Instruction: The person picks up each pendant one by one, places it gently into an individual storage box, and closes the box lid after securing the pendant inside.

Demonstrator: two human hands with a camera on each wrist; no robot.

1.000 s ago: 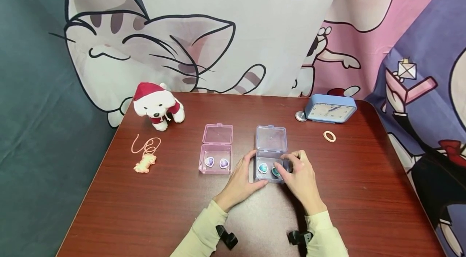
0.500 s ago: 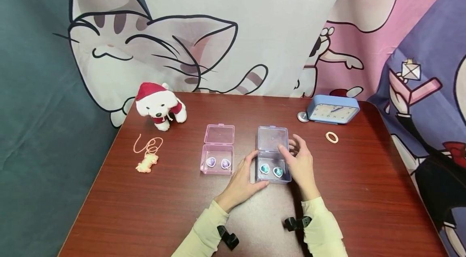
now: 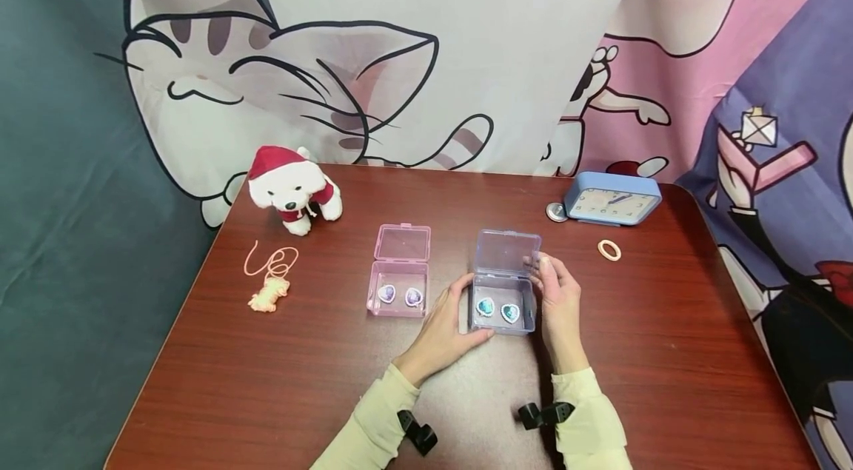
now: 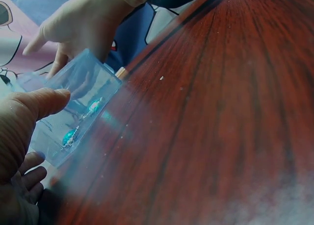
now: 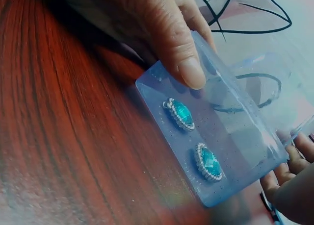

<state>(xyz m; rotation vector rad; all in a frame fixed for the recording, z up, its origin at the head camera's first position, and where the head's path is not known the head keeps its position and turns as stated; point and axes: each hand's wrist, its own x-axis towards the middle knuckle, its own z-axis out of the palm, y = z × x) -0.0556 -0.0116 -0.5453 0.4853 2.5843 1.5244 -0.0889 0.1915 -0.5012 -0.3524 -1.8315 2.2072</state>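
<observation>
A small clear blue plastic box (image 3: 503, 321) stands with its hinged lid (image 3: 508, 251) raised. Two teal gem pieces with silver beaded rims, one a left gem (image 3: 485, 307) and one a right gem (image 3: 510, 313), lie inside. My left hand (image 3: 436, 337) grips the box at its left, the thumb (image 5: 191, 70) at the front wall and fingers along the side. At the lid's right edge is my right hand (image 3: 561, 307), its fingertips behind the clear lid and touching it. In the left wrist view, the right hand's fingers look fairly straight.
To the left stands a raised-lid pink box (image 3: 398, 309) with two purple gems. Farther out are a plush dog (image 3: 293, 189), a small corded figurine (image 3: 269, 295), a blue clock (image 3: 613, 199), a silver disc (image 3: 556, 212) and a cream ring (image 3: 609, 250). Printed cloth hangs behind the table.
My right hand has left the right gem and moved back to the lid's right edge. The lid has tilted slightly from its earlier position. The left hand keeps its hold on the box.
</observation>
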